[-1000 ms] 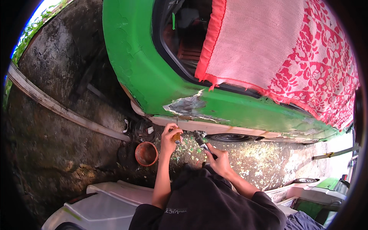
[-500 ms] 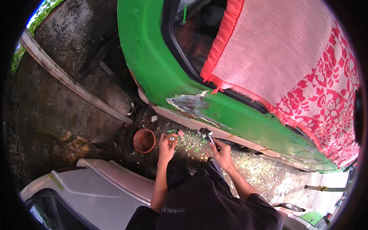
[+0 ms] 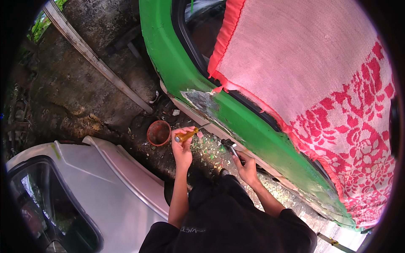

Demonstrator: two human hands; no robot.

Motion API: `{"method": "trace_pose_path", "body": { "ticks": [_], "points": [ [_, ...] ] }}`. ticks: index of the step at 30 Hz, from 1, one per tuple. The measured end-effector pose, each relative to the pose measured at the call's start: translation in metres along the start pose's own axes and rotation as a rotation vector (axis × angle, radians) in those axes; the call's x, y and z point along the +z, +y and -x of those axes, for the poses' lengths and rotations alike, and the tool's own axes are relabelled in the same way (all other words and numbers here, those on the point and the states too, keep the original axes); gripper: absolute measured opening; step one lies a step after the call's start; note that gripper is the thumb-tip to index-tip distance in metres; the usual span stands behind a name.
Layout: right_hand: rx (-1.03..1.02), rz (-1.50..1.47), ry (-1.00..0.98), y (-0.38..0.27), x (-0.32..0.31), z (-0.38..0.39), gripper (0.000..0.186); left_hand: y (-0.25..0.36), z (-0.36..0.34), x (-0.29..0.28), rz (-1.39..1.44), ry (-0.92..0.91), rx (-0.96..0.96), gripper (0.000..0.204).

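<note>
A screwdriver [image 3: 188, 135] with an amber handle and thin metal shaft is gripped in my left hand [image 3: 182, 151], fingers closed round it. Its shaft points up and right toward the lower edge of a green car body [image 3: 164, 46]; I cannot tell if the tip touches. My right hand [image 3: 246, 169] is closed on the handle of a hammer [image 3: 229, 143], whose dark head sits close to the car's lower side. Above the hands, a bare grey patch [image 3: 201, 100] with flaking edges breaks the green paint.
A terracotta pot [image 3: 159, 133] stands left of my left hand. Green and pale paint chips [image 3: 206, 148] litter the ground. A pink floral towel [image 3: 287, 55] drapes the green car. A silver car [image 3: 114, 202] is at lower left, a long rail [image 3: 99, 63] at upper left.
My left hand has turned and risen slightly, bringing the screwdriver's handle and shaft side-on into view. The hammer stays in my right hand. The whole view has shifted and tilted.
</note>
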State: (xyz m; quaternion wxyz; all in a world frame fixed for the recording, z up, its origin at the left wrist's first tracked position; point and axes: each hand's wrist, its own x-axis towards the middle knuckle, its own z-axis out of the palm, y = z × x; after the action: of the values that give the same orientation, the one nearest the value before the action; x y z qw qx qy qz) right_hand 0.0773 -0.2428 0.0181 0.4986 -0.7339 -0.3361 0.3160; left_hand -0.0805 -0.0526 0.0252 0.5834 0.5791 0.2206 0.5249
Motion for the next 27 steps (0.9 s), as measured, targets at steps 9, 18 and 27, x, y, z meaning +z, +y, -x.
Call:
{"method": "trace_pose_path", "body": {
  "ticks": [9, 18, 27],
  "points": [
    [-0.077, -0.030, 0.113, 0.006, 0.004, 0.023, 0.028, -0.015, 0.010, 0.021, -0.095, -0.086, 0.070, 0.025],
    [0.007, -0.032, 0.179, -0.004, 0.000, 0.060, 0.032, -0.024, 0.026, 0.042, -0.060, -0.062, 0.156, 0.028],
    [-0.036, -0.032, 0.154, -0.012, -0.012, 0.071, 0.029, -0.035, 0.038, 0.066, -0.341, -0.188, 0.291, 0.037]
  ]
}}
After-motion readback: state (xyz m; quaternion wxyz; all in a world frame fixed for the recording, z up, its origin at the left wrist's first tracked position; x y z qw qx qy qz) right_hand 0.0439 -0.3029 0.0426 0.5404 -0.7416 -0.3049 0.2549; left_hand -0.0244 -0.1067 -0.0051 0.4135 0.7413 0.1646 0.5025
